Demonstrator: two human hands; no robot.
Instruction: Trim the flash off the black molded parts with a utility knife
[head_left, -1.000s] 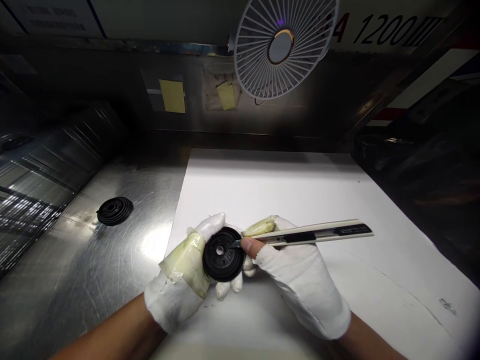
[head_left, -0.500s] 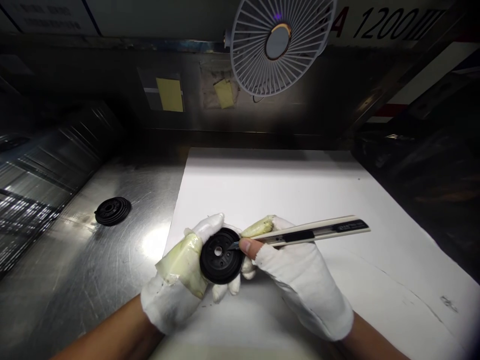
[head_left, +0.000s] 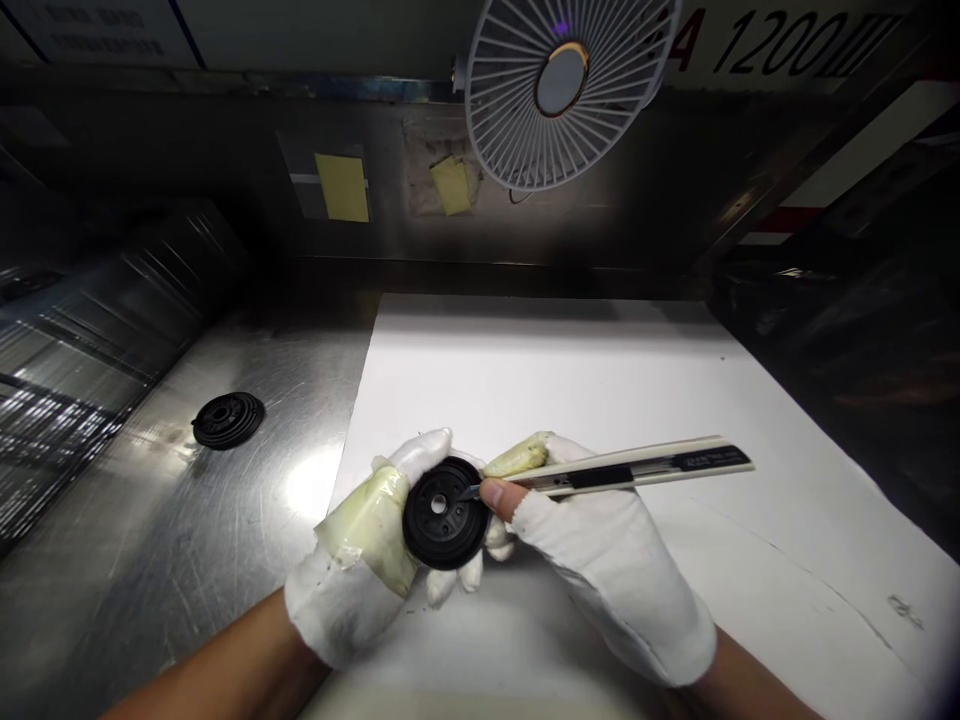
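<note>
My left hand [head_left: 360, 560], in a white glove with yellowish tape over the thumb, is closed round a black round rubber part [head_left: 444, 514] with a centre hole, held just above a white sheet. My right hand [head_left: 600, 560], also gloved with a taped forefinger and a bare thumb tip, grips a long cream and black utility knife [head_left: 637, 466]. The knife's blade tip touches the part's right inner rim. The knife's handle points out to the right.
A white sheet [head_left: 600, 380] covers the right of a steel bench [head_left: 187, 520]. A second black round part [head_left: 228, 419] lies on the steel at left. A small white fan [head_left: 564, 90] hangs above the back wall, beside yellow notes [head_left: 343, 187].
Both hands stay in the same grip; the part and knife shift only slightly, with the blade still at the part's rim.
</note>
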